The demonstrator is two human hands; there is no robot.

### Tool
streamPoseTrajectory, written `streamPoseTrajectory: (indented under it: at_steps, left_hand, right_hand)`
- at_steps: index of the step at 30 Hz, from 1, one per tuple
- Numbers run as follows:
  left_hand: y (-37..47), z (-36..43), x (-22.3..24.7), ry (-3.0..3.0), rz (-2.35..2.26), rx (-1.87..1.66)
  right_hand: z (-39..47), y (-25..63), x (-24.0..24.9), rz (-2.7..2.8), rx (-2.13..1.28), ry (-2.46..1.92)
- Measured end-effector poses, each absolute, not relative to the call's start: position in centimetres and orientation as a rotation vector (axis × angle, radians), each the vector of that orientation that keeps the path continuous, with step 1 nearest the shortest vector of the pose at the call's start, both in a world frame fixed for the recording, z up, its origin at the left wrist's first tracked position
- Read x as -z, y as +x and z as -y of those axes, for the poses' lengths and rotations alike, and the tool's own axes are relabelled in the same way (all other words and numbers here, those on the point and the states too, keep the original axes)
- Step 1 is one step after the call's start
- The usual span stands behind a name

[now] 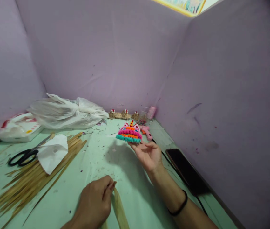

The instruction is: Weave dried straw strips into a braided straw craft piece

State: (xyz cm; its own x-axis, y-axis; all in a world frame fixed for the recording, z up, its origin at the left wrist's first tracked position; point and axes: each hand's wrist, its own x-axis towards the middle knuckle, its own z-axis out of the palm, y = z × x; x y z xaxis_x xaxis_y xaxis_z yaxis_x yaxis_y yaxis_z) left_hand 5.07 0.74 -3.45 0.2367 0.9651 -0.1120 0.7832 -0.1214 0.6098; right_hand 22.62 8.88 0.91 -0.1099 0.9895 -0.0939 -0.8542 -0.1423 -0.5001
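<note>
My left hand (96,197) is closed in a pinch on the end of a dried leaf strip (120,206), which hangs toward the bottom edge of the view. Palm up, my right hand (150,156) supports a fuzzy pipe-cleaner unicorn piece (129,133) at its fingertips. The piece has teal, orange and pink rows, small ears and an orange horn. Its underside and part of my fingers' grip are hidden. A shadow lies on the table below it, and a pink glue gun (146,132) is just behind my right hand.
Scissors (25,156), a white paper piece (53,153) and a bundle of dried strips (27,187) lie at left. A plastic bag (68,111) and small woven ornaments (123,115) stand along the back wall. A dark phone (185,170) and a cable are at right.
</note>
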Motion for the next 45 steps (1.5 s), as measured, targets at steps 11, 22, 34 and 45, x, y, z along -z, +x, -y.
streamPoseTrajectory:
  at_steps: [11,22,34,45]
  left_hand:
    - [5.2,-0.9,3.2,1.954,-1.609,-0.416]
    - [5.0,-0.7,3.5,1.971,-1.579,-0.418]
    - [5.1,-0.8,3.2,1.973,-1.566,-0.422]
    - [5.0,-0.8,3.7,1.972,-1.572,-0.423]
  right_hand:
    - [-8.8,23.5,-2.1,0.008,-1.72,-0.42]
    - [-8.6,24.0,-2.3,-0.029,-1.744,-0.328]
    - [-8.1,22.9,-1.7,0.039,-1.839,-0.277]
    - [-8.0,22.5,-1.9,-0.043,-1.853,-0.319]
